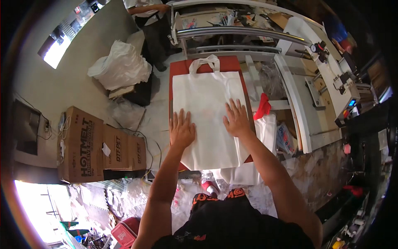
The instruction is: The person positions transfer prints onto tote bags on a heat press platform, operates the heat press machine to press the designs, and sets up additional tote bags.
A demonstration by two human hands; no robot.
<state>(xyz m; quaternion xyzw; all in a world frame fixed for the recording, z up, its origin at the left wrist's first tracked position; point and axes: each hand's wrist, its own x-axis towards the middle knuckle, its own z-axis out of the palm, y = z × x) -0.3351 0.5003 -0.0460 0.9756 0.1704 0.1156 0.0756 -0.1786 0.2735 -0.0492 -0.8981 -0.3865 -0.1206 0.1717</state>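
A white fabric tote bag [209, 141] lies flat on a red board [176, 67], its two looped handles pointing away from me. My left hand [182, 128] rests palm down on the bag's left side with fingers stretched out. My right hand [235, 120] lies palm down on its right side, fingers spread. A red cloth [262, 107] and more white fabric [265, 133] sit just to the right of the board.
A white machine with metal rails [240, 33], a gauge and controls is beyond and right. Cardboard boxes [78, 145], cables and piled white material [118, 66] are on the left. A person [147, 10] stands at the top left; another's hand [344, 45] shows top right.
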